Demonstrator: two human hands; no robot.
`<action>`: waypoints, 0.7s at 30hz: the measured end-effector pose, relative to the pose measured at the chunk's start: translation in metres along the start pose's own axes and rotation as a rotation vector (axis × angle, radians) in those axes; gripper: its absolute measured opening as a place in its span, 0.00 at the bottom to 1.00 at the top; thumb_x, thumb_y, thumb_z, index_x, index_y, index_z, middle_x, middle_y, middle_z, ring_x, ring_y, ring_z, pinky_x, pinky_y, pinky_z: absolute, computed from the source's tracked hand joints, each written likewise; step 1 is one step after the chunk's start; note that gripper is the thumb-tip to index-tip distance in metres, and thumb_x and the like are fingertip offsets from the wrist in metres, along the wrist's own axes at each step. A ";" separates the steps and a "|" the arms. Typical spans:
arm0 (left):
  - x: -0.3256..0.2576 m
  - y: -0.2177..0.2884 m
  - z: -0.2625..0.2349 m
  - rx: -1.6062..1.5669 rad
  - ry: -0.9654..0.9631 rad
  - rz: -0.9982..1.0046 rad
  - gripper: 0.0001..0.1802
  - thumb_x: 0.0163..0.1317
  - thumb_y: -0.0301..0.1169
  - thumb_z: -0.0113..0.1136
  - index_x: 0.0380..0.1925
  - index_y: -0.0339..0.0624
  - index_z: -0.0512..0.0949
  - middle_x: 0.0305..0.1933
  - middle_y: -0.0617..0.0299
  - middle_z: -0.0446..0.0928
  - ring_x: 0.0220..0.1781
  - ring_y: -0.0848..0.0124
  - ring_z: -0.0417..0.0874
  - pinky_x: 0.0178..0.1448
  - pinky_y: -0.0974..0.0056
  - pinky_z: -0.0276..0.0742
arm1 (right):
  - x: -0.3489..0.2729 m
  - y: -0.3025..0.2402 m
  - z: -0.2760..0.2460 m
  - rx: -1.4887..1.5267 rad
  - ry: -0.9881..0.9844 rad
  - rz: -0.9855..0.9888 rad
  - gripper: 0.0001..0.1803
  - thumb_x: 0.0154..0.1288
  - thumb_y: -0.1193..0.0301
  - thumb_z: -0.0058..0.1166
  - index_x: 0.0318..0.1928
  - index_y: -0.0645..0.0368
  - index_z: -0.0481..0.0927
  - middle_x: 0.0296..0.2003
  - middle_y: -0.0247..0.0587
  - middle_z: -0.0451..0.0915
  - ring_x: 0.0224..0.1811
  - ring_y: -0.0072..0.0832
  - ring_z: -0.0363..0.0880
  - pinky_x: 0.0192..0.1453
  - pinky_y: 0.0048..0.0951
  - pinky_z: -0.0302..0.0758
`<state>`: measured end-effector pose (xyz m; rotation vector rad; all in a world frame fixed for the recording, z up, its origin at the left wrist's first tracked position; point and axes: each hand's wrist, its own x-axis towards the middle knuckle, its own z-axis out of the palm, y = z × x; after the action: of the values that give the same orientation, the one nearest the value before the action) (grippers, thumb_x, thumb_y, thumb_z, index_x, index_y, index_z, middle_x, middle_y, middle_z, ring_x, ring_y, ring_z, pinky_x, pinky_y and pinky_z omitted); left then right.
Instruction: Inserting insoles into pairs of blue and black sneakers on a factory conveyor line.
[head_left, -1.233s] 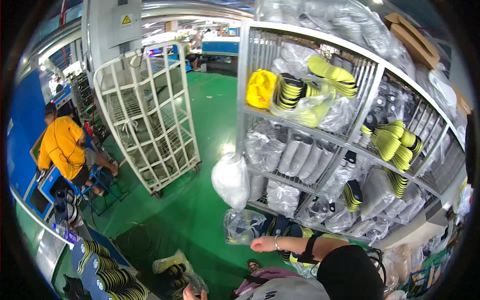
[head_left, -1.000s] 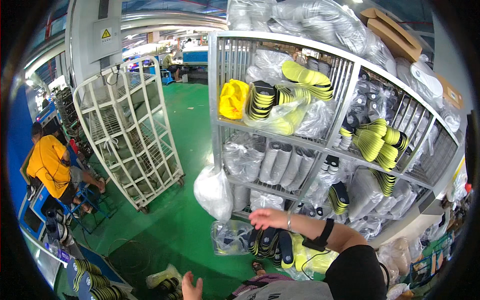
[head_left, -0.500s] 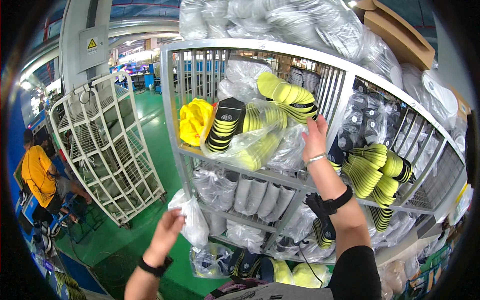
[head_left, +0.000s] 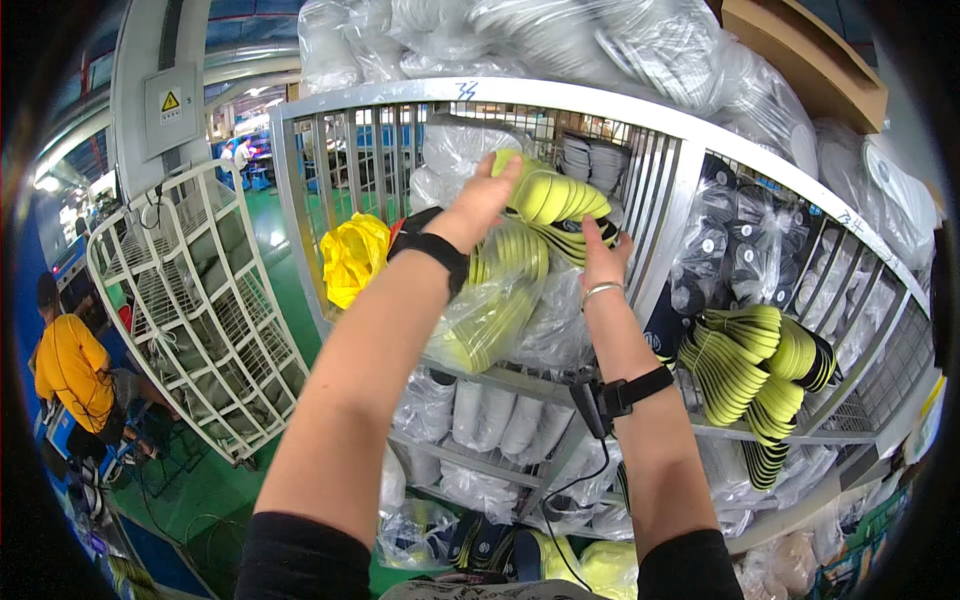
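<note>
My left hand (head_left: 482, 205) is at the left end of a stack of yellow-green insoles (head_left: 555, 196), upper middle of the frame, with fingers extended and touching it. My right hand (head_left: 606, 258) is at the stack's lower right end, its fingers upright and spread wide at the dark edges; I cannot tell whether they bear any weight. The stack lies on the upper shelf of a metal rack (head_left: 600, 100), above a clear plastic bag (head_left: 490, 325) with more yellow insoles showing through. A yellow bag (head_left: 352, 262) sits left of my left forearm. Fanned insoles (head_left: 728, 362) project from the rack, right of my right forearm. Bagged grey pieces (head_left: 650, 50) cover the rack's top, beside a cardboard box (head_left: 800, 60). A person in an orange shirt (head_left: 75, 370) is at the left edge.
</note>
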<state>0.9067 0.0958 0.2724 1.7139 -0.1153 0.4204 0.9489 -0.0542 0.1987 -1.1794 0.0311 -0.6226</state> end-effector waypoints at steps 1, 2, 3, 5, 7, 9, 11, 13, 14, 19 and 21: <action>0.007 -0.006 0.004 0.006 0.011 0.011 0.42 0.55 0.56 0.45 0.63 0.46 0.45 0.63 0.49 0.53 0.61 0.58 0.59 0.53 0.55 0.65 | -0.005 -0.009 -0.004 0.092 -0.167 0.087 0.34 0.45 0.68 0.59 0.52 0.71 0.62 0.50 0.52 0.65 0.52 0.36 0.64 0.58 0.30 0.59; 0.014 -0.013 0.021 -0.023 -0.056 -0.004 0.44 0.55 0.58 0.44 0.63 0.45 0.44 0.63 0.49 0.53 0.61 0.58 0.59 0.53 0.55 0.65 | 0.001 -0.007 -0.012 0.094 -0.152 0.070 0.34 0.45 0.68 0.59 0.52 0.71 0.62 0.50 0.52 0.65 0.52 0.36 0.64 0.58 0.30 0.59; 0.012 -0.016 0.030 -0.042 -0.112 -0.027 0.45 0.54 0.59 0.43 0.63 0.45 0.43 0.63 0.50 0.54 0.61 0.58 0.59 0.54 0.55 0.64 | 0.005 0.001 -0.014 0.105 -0.172 -0.015 0.32 0.45 0.70 0.58 0.51 0.71 0.63 0.49 0.52 0.66 0.51 0.36 0.65 0.57 0.31 0.59; 0.005 -0.018 0.041 -0.146 -0.117 -0.062 0.46 0.53 0.61 0.43 0.63 0.43 0.44 0.63 0.50 0.53 0.61 0.58 0.59 0.55 0.55 0.63 | 0.001 0.017 -0.016 -0.102 -0.132 -0.392 0.27 0.46 0.79 0.49 0.52 0.65 0.65 0.46 0.45 0.68 0.46 0.30 0.68 0.52 0.26 0.64; 0.007 -0.029 0.034 -0.373 -0.198 -0.057 0.41 0.55 0.62 0.39 0.59 0.41 0.53 0.60 0.52 0.58 0.62 0.62 0.59 0.58 0.48 0.60 | -0.020 0.014 -0.020 -0.129 -0.151 -0.518 0.27 0.45 0.79 0.50 0.51 0.65 0.65 0.49 0.50 0.65 0.50 0.38 0.65 0.55 0.31 0.61; -0.028 -0.011 0.029 -0.521 -0.239 -0.043 0.41 0.55 0.62 0.39 0.58 0.39 0.54 0.58 0.52 0.61 0.60 0.62 0.62 0.58 0.49 0.60 | -0.043 0.000 -0.041 -0.267 -0.149 -0.774 0.28 0.43 0.78 0.50 0.50 0.63 0.66 0.53 0.55 0.60 0.55 0.46 0.60 0.59 0.38 0.57; -0.050 -0.016 0.011 -0.749 -0.368 -0.020 0.42 0.55 0.63 0.38 0.56 0.37 0.58 0.55 0.53 0.65 0.56 0.63 0.68 0.58 0.52 0.61 | -0.068 -0.008 -0.062 -0.349 -0.185 -0.963 0.27 0.42 0.79 0.49 0.50 0.62 0.66 0.55 0.56 0.57 0.56 0.49 0.58 0.59 0.41 0.56; -0.076 -0.029 -0.012 -0.961 -0.473 -0.079 0.43 0.53 0.64 0.39 0.55 0.36 0.60 0.55 0.52 0.67 0.55 0.62 0.69 0.58 0.55 0.63 | -0.096 -0.002 -0.077 -0.297 -0.281 -1.079 0.26 0.41 0.79 0.50 0.48 0.64 0.66 0.55 0.59 0.55 0.56 0.53 0.58 0.59 0.44 0.56; -0.088 -0.034 -0.009 -1.011 -0.498 -0.074 0.46 0.51 0.66 0.40 0.56 0.36 0.60 0.55 0.51 0.66 0.56 0.61 0.69 0.59 0.55 0.63 | -0.105 0.006 -0.092 -0.343 -0.288 -1.135 0.25 0.40 0.77 0.51 0.45 0.62 0.68 0.55 0.60 0.55 0.55 0.54 0.58 0.57 0.47 0.56; -0.150 -0.096 -0.046 -1.160 -0.319 -0.134 0.37 0.53 0.59 0.45 0.55 0.44 0.63 0.52 0.57 0.69 0.51 0.64 0.72 0.55 0.57 0.69 | -0.164 0.030 -0.123 -0.277 -0.560 -1.391 0.26 0.38 0.74 0.53 0.44 0.51 0.66 0.54 0.55 0.56 0.51 0.52 0.61 0.52 0.47 0.61; -0.182 -0.111 -0.054 -1.172 -0.164 -0.152 0.36 0.51 0.58 0.50 0.54 0.45 0.64 0.51 0.58 0.70 0.50 0.64 0.73 0.54 0.57 0.69 | -0.184 0.036 -0.125 -0.229 -0.615 -1.350 0.27 0.38 0.74 0.53 0.45 0.51 0.66 0.54 0.54 0.56 0.49 0.51 0.62 0.51 0.46 0.62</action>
<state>0.7611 0.1406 0.1138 0.5863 -0.2818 0.0431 0.7694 -0.0658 0.0629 -1.4841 -1.3363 -1.3992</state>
